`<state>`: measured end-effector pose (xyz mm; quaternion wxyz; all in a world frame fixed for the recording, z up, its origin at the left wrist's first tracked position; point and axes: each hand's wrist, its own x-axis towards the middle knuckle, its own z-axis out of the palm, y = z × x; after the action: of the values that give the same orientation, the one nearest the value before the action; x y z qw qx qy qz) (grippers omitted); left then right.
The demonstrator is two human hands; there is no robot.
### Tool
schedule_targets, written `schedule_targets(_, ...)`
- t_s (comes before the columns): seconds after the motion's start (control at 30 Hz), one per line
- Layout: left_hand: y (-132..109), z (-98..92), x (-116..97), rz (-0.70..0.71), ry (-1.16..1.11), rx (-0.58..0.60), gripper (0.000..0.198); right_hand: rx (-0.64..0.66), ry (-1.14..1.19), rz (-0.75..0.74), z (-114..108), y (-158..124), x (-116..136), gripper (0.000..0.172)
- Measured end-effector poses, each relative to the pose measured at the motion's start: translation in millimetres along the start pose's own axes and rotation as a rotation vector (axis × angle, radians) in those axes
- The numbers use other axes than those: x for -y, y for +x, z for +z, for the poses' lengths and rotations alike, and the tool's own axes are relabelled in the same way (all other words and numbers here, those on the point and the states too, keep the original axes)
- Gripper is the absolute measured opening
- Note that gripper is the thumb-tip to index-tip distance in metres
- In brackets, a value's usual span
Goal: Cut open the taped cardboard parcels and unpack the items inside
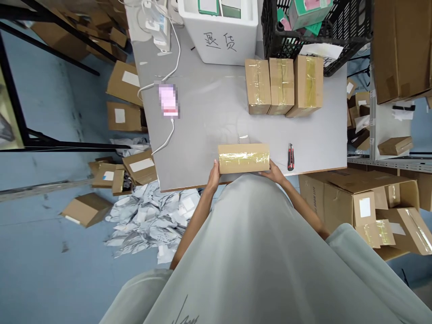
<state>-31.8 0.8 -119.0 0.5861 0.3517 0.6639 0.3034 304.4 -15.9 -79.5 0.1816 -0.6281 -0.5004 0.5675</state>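
A taped cardboard box (243, 167) lies lengthwise at the table's front edge, right in front of my body. Shiny yellowish tape runs along its upper face. My left hand (213, 176) presses against the box's left end, its fingers along that side. At the lower right corner, my right hand (274, 173) grips the other end. The box sits between both hands. Just right of it lies a red and black box cutter (290, 157), touched by neither hand.
Three taped cardboard boxes (281, 85) stand side by side farther back. Behind them are a white bin (229, 44) and a black crate (351, 40). A blurred device (168, 100) with white cables lies at left. Crumpled packaging (148, 220) covers the floor.
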Motion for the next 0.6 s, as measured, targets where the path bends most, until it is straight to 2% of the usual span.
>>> schedule_targets(0.07, -4, 1.4, 9, -0.092, -0.046, -0.010, 0.091, -0.049, 0.002, 0.003, 8, -5, -6, 0.098)
schedule_targets(0.13, -8, 2.0, 12, -0.141, -0.067, -0.051, 0.094, -0.092, 0.007, -0.008, 11, -9, -7, 0.094)
schedule_targets(0.2, -12, 0.2, 11, -0.115, -0.096, -0.079, 0.095, -0.140, 0.008, -0.022, 9, -12, -3, 0.088)
schedule_targets(0.3, -16, -4.5, 4, -0.022, -0.114, -0.059, 0.090, -0.217, -0.019, -0.032, -4, -8, 7, 0.076)
schedule_targets(0.47, -1, -1.5, -10, 0.111, 0.026, -0.087, 0.069, -0.270, -0.160, -0.032, -23, 26, 16, 0.078)
schedule_targets(0.6, 21, 7.5, -13, 0.077, 0.069, -0.093, 0.055, -0.267, -0.200, 0.046, -25, 59, 11, 0.071)
